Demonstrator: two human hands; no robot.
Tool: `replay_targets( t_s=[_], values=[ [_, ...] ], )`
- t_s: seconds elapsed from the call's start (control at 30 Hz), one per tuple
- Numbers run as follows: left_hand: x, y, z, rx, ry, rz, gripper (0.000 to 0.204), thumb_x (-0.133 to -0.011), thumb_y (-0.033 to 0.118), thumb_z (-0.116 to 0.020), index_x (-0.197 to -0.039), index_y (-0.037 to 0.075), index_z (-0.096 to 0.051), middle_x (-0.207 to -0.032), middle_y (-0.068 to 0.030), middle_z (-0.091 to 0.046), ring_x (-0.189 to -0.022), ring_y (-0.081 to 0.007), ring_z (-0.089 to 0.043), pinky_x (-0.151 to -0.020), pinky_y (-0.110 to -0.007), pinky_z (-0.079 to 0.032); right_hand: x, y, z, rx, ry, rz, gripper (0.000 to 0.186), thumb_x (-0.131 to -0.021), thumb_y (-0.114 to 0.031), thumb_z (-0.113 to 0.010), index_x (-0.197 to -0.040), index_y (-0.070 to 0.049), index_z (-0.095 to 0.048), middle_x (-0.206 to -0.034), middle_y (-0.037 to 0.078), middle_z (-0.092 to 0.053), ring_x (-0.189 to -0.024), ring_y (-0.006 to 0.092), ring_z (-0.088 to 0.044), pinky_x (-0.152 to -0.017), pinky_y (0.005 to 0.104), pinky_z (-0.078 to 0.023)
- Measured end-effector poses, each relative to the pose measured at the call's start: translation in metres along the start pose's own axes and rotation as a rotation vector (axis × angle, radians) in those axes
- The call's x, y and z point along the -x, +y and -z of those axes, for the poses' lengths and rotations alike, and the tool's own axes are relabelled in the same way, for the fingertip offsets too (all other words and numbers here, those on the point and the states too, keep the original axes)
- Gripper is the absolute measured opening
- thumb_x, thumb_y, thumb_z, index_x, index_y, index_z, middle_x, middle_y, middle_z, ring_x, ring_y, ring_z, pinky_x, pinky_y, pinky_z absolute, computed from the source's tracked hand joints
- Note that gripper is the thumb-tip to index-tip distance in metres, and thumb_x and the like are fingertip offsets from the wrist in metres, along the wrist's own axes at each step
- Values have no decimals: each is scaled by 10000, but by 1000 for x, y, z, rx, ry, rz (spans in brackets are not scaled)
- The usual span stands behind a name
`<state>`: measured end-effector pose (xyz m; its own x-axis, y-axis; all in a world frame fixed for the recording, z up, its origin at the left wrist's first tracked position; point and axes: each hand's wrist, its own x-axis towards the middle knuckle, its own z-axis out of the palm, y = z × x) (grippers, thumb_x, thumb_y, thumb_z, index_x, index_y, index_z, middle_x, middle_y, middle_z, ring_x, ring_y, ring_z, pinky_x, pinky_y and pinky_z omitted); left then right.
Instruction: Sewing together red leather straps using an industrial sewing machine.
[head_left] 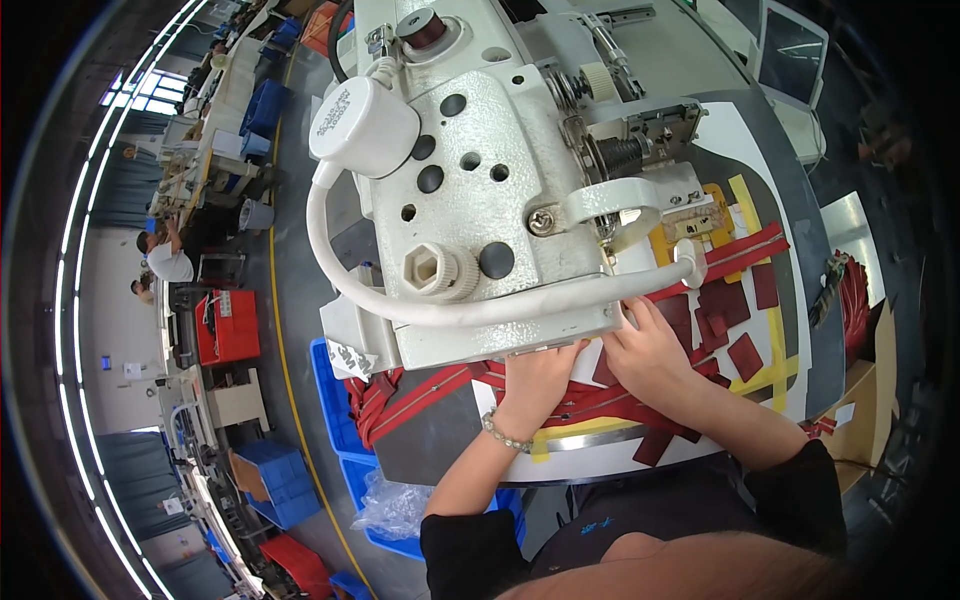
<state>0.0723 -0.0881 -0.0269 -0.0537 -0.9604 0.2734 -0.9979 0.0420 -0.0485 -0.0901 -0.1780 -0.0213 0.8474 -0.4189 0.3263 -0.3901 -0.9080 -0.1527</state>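
Most L hand [540, 383] fingers hidden; R hand [648, 348] curled nr zip [740, 251].

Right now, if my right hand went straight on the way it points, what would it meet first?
Your right hand would probably meet the white sewing machine head first, though depth is unclear and it might pass underneath instead.

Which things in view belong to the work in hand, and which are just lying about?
In use, it appears:
- sewing machine, with left hand and right hand at its head
- red zipper strips
- dark red fabric pieces

Seemingly lying about:
- red crate
- blue crate across the aisle
- crumpled clear plastic
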Motion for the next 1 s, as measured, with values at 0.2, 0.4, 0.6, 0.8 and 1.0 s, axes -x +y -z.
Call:
replay_targets(
  t_s=[0.2, 0.4, 0.6, 0.8, 1.0],
  values=[
    [0, -1, 0, -6, -22, -27, 473, -804, 323, -687, -1263, 230, -620, -1022, 67, -634, -827, -131, -578, -782, -362, -355, -2, 3, 5, -15, -26, 5, 481, -788, -117, -543, -1208, 117, -543, -1084, 182, -515, -1025, 331, -521, -971, 413, -437],
    [-1, 0, -1, -48, 0, -7, 483, -814, 345, -678, -1277, 230, -603, -1001, 95, -610, -856, -101, -548, -773, -400, -304, 0, 3, 2, -15, 17, 19, 472, -785, -122, -545, -1190, 118, -553, -1081, 179, -513, -1031, 332, -511, -966, 409, -435],
    [-2, -1, -2, -56, -17, -11, 470, -824, 343, -670, -1274, 223, -603, -1001, 97, -603, -859, -93, -544, -853, -412, -269, 1, 3, 0, -23, 32, 9, 463, -791, -125, -537, -1183, 120, -556, -1083, 183, -511, -1040, 339, -511, -964, 411, -433],
    [-3, -3, -2, -15, -12, -11, 469, -825, 332, -673, -1275, 218, -603, -995, 83, -602, -905, -97, -541, -947, -439, -241, 0, 3, -4, -12, 38, 8, 448, -796, -129, -535, -1169, 118, -564, -1085, 181, -513, -1045, 340, -511, -954, 408, -438],
    [-3, -5, -1, -20, -5, -19, 482, -821, 334, -676, -1284, 225, -598, -981, 86, -597, -897, -102, -537, -924, -425, -256, -2, 4, -1, -26, 24, 17, 439, -791, -129, -543, -1155, 114, -572, -1079, 175, -516, -1043, 335, -514, -951, 404, -441]
  ],
)
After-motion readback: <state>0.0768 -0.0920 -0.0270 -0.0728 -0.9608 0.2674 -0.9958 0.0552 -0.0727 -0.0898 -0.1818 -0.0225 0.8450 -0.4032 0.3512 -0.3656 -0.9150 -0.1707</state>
